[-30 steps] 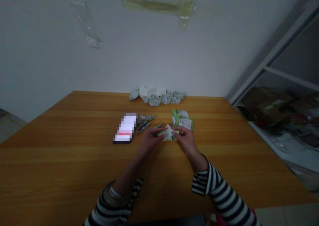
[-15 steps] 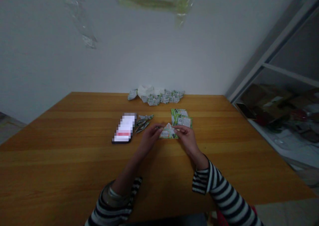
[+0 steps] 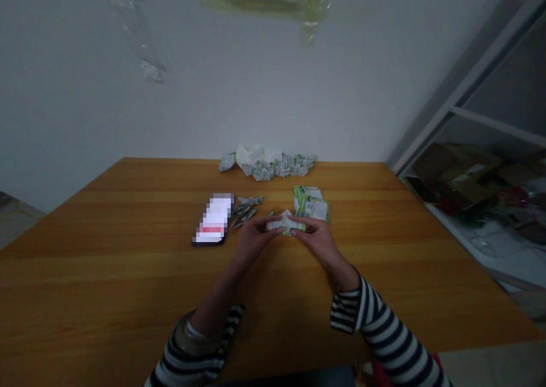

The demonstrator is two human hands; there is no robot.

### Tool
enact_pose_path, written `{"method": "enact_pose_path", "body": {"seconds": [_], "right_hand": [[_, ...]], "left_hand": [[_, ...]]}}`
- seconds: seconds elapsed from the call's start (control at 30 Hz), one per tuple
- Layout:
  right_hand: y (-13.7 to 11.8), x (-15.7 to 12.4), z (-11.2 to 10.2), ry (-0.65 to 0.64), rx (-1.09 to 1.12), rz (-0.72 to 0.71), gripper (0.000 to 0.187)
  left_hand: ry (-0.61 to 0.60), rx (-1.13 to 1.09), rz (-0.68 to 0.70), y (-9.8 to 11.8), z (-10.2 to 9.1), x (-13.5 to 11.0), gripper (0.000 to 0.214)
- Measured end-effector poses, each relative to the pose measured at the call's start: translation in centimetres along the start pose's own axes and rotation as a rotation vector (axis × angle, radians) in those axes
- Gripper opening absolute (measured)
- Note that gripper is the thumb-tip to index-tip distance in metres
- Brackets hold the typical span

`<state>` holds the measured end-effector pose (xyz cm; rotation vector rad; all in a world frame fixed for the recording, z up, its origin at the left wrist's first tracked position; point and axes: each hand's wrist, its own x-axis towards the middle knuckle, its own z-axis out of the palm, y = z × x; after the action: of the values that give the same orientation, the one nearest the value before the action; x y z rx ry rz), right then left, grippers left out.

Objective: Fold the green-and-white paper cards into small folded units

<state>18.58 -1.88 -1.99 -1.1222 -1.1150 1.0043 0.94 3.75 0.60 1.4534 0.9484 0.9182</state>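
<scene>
The left hand [image 3: 257,238] and right hand [image 3: 318,238] are pinching a folded green-and-white printed wrapper [image 3: 286,224] between them, near the centre of the tabletop [image 3: 128,284], just beside a stack of flat printed wrappers [image 3: 311,204].

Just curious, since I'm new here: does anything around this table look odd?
A crumpled, yellow-tinged clear plastic film clings to the white wall above the wooden table; it looks stray against the otherwise plain wall.
</scene>
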Motion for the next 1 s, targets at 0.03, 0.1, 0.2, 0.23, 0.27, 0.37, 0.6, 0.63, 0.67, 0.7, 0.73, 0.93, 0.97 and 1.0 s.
{"method": "enact_pose_path", "body": {"seconds": [0.03, 0.1, 0.2, 0.23, 0.27, 0.37, 0.6, 0.63, 0.67, 0.7, 0.73, 0.93, 0.97, 1.0], "right_hand": [[0.0, 0.0, 0.0, -0.011, 0.011, 0.001, 0.042], [-0.2, -0.1, -0.1, -0.007, 0.030, 0.009, 0.042], [-0.4, -0.1, -0.2, 0.026, 0.053, 0.035, 0.038], [-0.5, 0.0, -0.2, 0.038, 0.059, 0.042, 0.037], [-0.6, 0.0, -0.2, 0.049, 0.063, 0.044, 0.035], [-0.7, 0.0, -0.3, 0.067, 0.066, 0.033, 0.032], [-0.9, -0.5, -0.4, 0.089, -0.332, -0.137, 0.024], [-0.9, -0.6, -0.4, 0.094, -0.402, -0.176, 0.022], [-0.9, -0.7, -0.4, 0.102, -0.451, -0.207, 0.019], [-0.8, -0.7, -0.5, 0.118, -0.479, -0.225, 0.016], [-0.8, -0.7, -0.5, 0.137, -0.492, -0.233, 0.014], [-0.6, -0.5, -0.4, 0.098, -0.525, -0.245, 0.013], [-0.6, -0.5, -0.4, 0.086, -0.517, -0.236, 0.014], [-0.6, -0.5, -0.4, 0.086, -0.497, -0.220, 0.013]], "left_hand": [[0.015, 0.007, 0.001, 0.1, 0.0, 0.0, 0.042], [0.045, 0.032, 0.000, 0.2, 0.0, -0.1, 0.041], [0.061, 0.056, 0.013, 0.3, -0.1, -0.1, 0.039], [0.063, 0.060, 0.021, 0.3, -0.1, -0.1, 0.037], [0.065, 0.065, 0.030, 0.3, -0.1, -0.1, 0.036], [0.066, 0.095, 0.053, 0.2, -0.2, 0.0, 0.035], [0.102, 0.175, 0.120, -0.5, -0.3, 0.1, 0.020], [0.111, 0.196, 0.156, -0.6, -0.2, 0.1, 0.016], [0.129, 0.222, 0.202, -0.7, -0.2, 0.1, 0.013], [0.154, 0.253, 0.255, -0.7, -0.2, 0.2, 0.010], [0.173, 0.288, 0.307, -0.8, -0.2, 0.2, 0.008], [-0.149, 0.395, 0.380, -0.9, -0.5, 0.2, 0.016], [-0.212, 0.399, 0.366, -0.9, -0.5, 0.1, 0.023], [-0.252, 0.408, 0.350, -0.8, -0.5, 0.0, 0.029]]}}
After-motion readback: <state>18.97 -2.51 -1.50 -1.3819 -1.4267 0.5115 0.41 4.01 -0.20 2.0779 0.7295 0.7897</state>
